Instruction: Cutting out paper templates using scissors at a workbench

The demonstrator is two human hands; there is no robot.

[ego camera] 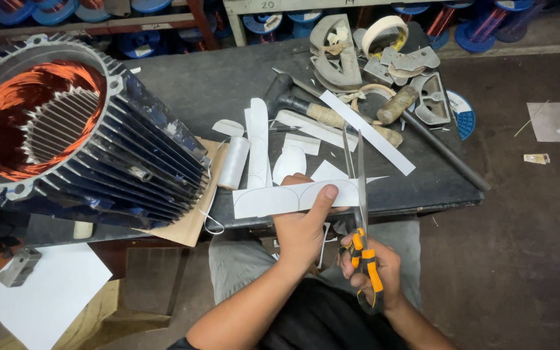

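R hand grip clenched on orange-handled scissors; L hand pinching flat white paper strip w/ curved marks.

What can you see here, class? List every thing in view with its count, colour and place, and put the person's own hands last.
Motor stator: one, dark finned housing, copper windings, left on table.
Table: one, dark grey, centre.
Paper strip: one, white, curves drawn on it, held at the table's front edge.
Scissors: one, orange-and-black handles, blades open.
Thread roll: one, white, beside the stator.
Hammer: one, dark head, centre of table.
Tape roll: one, cream, far edge.
Left hand: holds the paper strip.
Right hand: grips the scissors.
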